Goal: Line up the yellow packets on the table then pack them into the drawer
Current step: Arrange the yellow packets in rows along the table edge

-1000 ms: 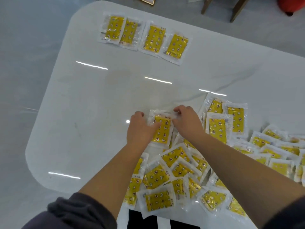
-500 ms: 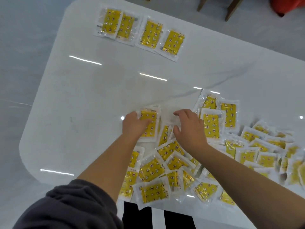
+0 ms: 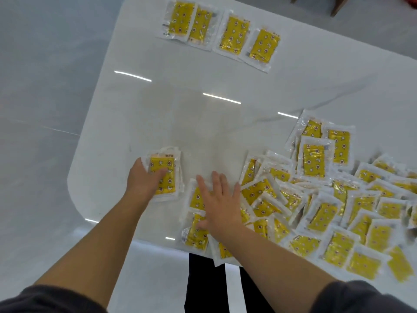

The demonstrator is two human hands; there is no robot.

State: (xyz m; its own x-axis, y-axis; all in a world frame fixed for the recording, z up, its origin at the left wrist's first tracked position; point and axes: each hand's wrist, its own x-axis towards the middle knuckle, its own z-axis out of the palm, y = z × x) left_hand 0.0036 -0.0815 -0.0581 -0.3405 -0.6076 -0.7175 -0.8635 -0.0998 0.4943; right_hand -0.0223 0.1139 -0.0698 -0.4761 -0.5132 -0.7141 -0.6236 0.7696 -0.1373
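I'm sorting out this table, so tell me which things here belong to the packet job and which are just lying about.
Job: row of four packets; small stack in left hand; loose pile under right hand; table.
Just there: wooden furniture leg; floor; dark trousers.
No drawer in view.

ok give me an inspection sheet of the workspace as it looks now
surface: white glossy table, rounded near corner, light streaks reflected
job's things: row of four packets lined up at the far edge; small stack near left; loose pile overlapping on the right; drawer not in view
clutter: nothing seen
grippers: left hand grips the small stack; right hand flat over the pile's left edge, fingers spread, contact unclear
cables: nothing seen
surroundings: grey floor; wooden furniture legs at top right
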